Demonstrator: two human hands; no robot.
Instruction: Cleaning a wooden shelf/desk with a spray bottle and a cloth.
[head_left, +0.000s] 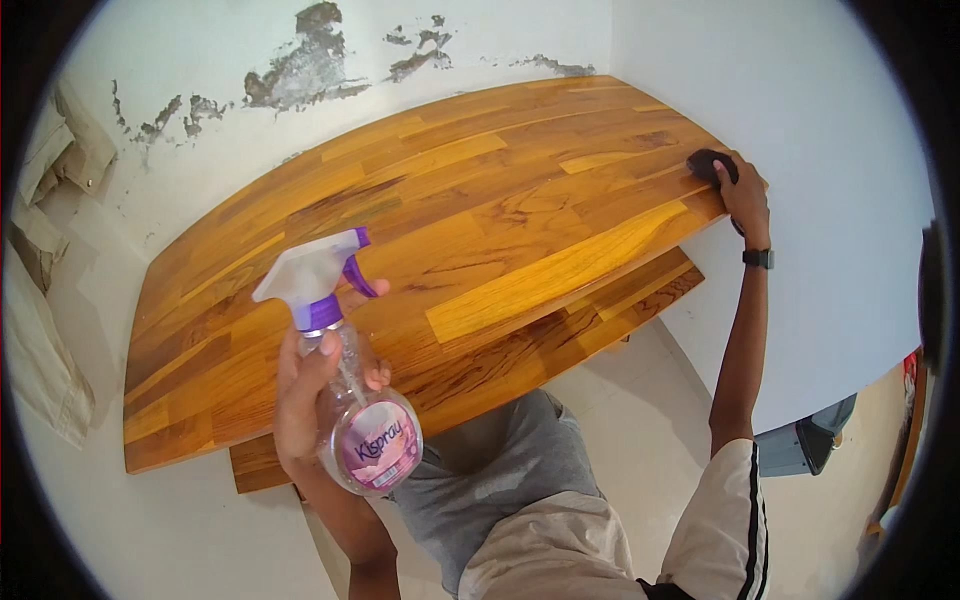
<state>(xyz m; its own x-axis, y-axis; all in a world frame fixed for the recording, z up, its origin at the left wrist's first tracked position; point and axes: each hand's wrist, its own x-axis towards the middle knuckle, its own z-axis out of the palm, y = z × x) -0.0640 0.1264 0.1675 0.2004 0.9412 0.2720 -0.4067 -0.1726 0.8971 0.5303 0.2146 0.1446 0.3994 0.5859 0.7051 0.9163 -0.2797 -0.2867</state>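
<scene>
A clear plastic Kispray spray bottle (375, 442) with a purple-and-white trigger head is gripped around its neck by my left hand (307, 375). The bottle is held up over the near left part of a varnished wooden tabletop (465, 217), its nozzle tilted up and to the right. One fingertip shows beside the purple trigger (360, 277). At the tabletop's right end, my right hand (744, 195) grips a bunched dark cloth or pad (709, 166) against the wood. Part of that dark item is hidden under my fingers.
A lower wooden board (540, 337) juts out beneath the tabletop's front edge. White walls (795, 97) border the back and right, with peeling plaster (300, 71) behind. Beige clothing (52, 330) hangs at left. A grey plastic bin (810, 439) stands on the floor at right.
</scene>
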